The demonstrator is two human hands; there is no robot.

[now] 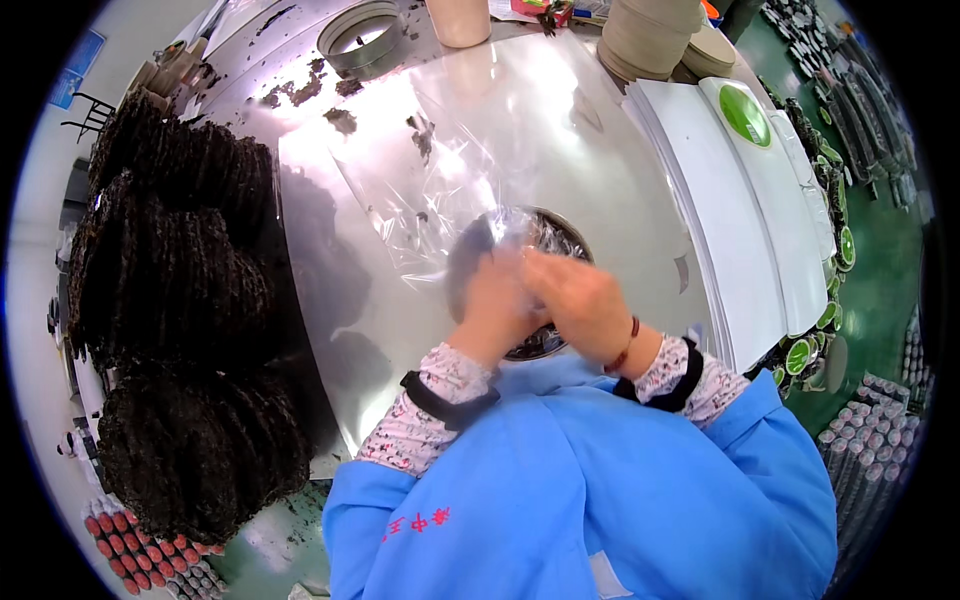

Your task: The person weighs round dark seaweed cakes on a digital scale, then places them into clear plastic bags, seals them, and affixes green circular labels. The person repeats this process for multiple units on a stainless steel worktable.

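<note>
My left hand (495, 301) and my right hand (586, 304) come together over a round metal-rimmed container (581, 234). Crinkled clear plastic film (442, 217) runs from between my fingers toward the upper left, and both hands seem to pinch its gathered part; motion blur hides the fingertips. Dark seaweed (536, 343) under plastic shows inside the container, below my hands. The container's left side is largely covered by my left hand and a shadow.
Tall stacks of dark dried seaweed sheets (172, 277) line the left. On the right lies a pile of white sheets or bags (750, 202). A metal ring (360, 37), a beige cup (459, 21) and stacked round discs (649, 37) stand at the back. Seaweed scraps (341, 120) litter the metal table (637, 180).
</note>
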